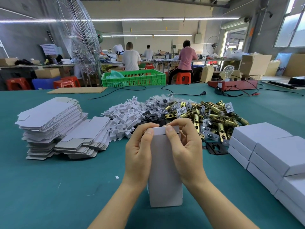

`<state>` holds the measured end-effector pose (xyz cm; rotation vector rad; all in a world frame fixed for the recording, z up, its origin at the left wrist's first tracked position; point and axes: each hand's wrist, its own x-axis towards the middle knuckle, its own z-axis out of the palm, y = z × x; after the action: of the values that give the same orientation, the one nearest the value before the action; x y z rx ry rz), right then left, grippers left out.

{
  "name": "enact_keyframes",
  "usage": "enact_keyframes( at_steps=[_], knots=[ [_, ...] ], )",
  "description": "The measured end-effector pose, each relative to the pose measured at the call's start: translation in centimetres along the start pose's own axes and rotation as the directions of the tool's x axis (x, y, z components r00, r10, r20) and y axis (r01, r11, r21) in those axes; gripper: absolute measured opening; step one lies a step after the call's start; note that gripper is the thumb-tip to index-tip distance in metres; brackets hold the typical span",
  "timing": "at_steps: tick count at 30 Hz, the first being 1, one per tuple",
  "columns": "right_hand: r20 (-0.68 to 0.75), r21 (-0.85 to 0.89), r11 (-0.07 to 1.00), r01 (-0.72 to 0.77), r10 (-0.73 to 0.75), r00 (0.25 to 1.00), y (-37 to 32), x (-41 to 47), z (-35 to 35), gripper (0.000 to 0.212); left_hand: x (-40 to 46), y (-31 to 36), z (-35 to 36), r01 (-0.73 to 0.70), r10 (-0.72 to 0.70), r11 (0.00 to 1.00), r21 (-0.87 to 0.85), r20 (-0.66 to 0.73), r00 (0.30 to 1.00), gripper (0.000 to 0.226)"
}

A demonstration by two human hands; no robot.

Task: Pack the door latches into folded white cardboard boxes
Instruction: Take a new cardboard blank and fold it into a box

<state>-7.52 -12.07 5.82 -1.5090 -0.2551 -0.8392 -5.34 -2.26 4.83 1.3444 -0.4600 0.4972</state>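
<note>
A white cardboard box (pixel 165 176) stands upright on the green table (pixel 49 187) in front of me. My left hand (pixel 139 151) grips its left side and my right hand (pixel 185 149) grips its right side. Both thumbs press on the top flap (pixel 159 130). What is inside the box is hidden. Behind my hands lies a heap of brass door latches (pixel 211 116). Flat unfolded white box blanks (pixel 54 124) are stacked at the left.
A pile of white plastic parts (pixel 122 118), bagged screws (pixel 158 101) and black plates (pixel 151 117) lies behind the box. Closed white boxes (pixel 270 152) are stacked at the right. Cables, a red device (pixel 232 85) and a green crate (pixel 133 78) sit further back, where people work.
</note>
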Motion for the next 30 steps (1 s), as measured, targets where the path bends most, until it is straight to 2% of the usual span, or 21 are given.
enact_keyframes(
  at_steps=[20,30],
  knots=[
    [-0.085,0.036,0.999,-0.033,0.036,0.996,0.62,0.27,-0.04,0.013,-0.24,-0.3,0.18,-0.056,0.054,0.996,0.062,0.034,0.998,0.021],
    [-0.094,0.021,0.999,-0.031,0.032,0.995,0.94,0.34,-0.19,0.012,-0.28,-0.98,0.08,-0.119,0.11,0.984,0.135,0.068,0.992,0.011]
  ],
)
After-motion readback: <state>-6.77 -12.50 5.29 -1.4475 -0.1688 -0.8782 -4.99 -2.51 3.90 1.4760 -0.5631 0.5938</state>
